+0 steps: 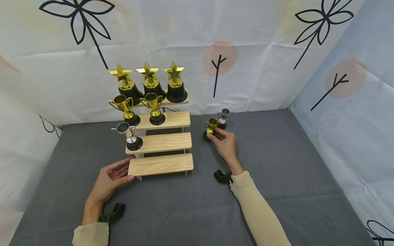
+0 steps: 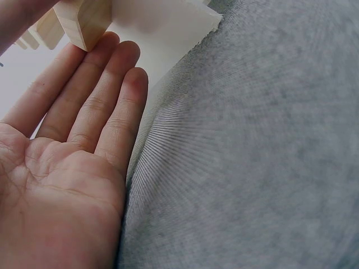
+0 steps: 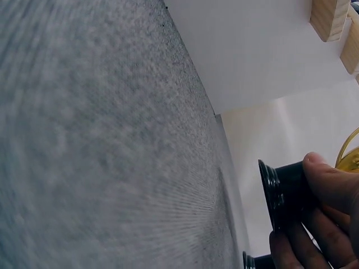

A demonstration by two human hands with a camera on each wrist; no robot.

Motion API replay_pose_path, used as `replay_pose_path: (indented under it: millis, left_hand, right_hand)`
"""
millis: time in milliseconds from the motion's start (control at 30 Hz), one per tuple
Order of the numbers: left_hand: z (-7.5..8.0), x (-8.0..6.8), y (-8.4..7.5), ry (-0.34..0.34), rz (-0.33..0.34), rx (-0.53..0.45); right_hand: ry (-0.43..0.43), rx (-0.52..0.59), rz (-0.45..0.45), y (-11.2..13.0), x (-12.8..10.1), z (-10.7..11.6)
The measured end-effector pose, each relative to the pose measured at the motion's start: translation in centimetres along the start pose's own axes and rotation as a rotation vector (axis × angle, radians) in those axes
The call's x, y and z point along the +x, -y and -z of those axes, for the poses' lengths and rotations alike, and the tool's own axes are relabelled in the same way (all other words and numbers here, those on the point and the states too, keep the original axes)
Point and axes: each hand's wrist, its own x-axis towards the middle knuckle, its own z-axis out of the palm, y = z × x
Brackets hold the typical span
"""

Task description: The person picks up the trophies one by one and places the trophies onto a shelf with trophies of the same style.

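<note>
Gold small trophy (image 1: 211, 125) pinched at its black base by right hand (image 1: 226, 143).

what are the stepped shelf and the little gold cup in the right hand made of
Stepped shelf: pale unfinished-looking wood, with visible grain lines on each plank; white side supports, material unclear. Little gold cup, gripped by the right hand: shiny gold, mirror-like finish, probably metallised plastic, on a glossy black base.

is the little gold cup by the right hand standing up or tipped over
Upright. The gold cup stands on its black base on the grey cloth, bowl upward, with the right hand pinching it low down.
</note>
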Motion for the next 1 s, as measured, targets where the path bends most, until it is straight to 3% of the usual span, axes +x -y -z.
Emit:
replay_pose_path:
  millis: [367,633,1000]
  left_hand:
    - [0.0,0.1,-0.3,0.009,-0.041,-0.034]
    - [0.0,0.0,-0.2,0.017,-0.045,-0.047]
    - [0.0,0.1,-0.1,0.025,-0.047,-0.032]
  right_hand:
    - [-0.043,0.071,0.031,1.4,0.5,0.9]
    - [-0.048,0.107,0.053,6.2,0.1,2.1]
    - [-0.057,0.089,0.081,8.6,-0.1,2.7]
